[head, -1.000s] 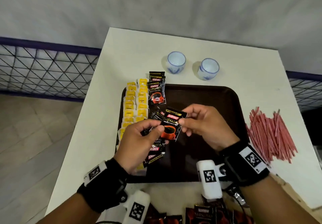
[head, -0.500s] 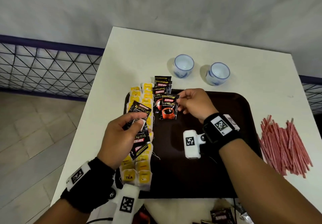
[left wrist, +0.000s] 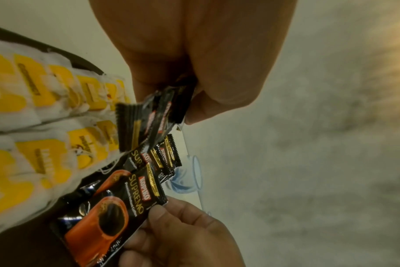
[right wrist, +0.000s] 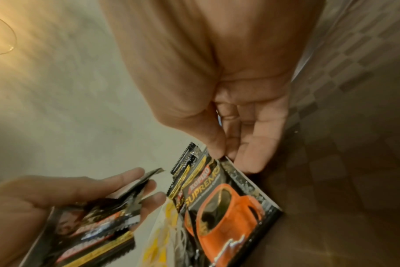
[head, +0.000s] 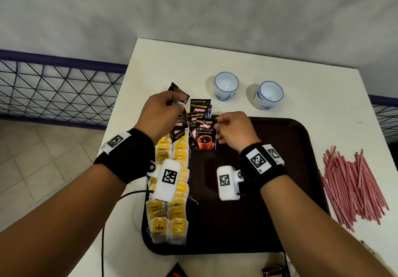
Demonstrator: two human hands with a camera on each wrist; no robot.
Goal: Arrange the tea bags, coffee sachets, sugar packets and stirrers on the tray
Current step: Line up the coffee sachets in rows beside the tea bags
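Since a second ago the right hand point(head: 233, 131) has carried one coffee sachet point(head: 204, 135) from the middle of the tray point(head: 280, 190) to the overlapping row of sachets point(head: 200, 109) at the tray's far left corner, and the left hand point(head: 160, 115) has moved forward with its bundle of sachets point(head: 179, 92) to the far end of the tea bags point(head: 168, 223). The right hand pinches the sachet's top right corner between thumb and fingertips, as the right wrist view shows, and the sachet lies face up on the tray, overlapping the row of sachets whose far end reaches over the tray's rim onto the white table point(head: 301, 82). The left hand grips several sachets fanned out, fingers curled round them, held above the far tea bags; whether the bundle touches anything below cannot be told. The tea bags lie in two overlapping columns along the tray's left edge, yellow tags up. A heap of red stirrers point(head: 353, 188) lies on the table to the right of the tray, apart from it. Two small blue-and-white cups point(head: 226, 86) stand beyond the tray. At the near table edge, more dark sachets point(head: 275, 272) show partly. A black cable point(head: 120, 199) runs from the left wrist camera.
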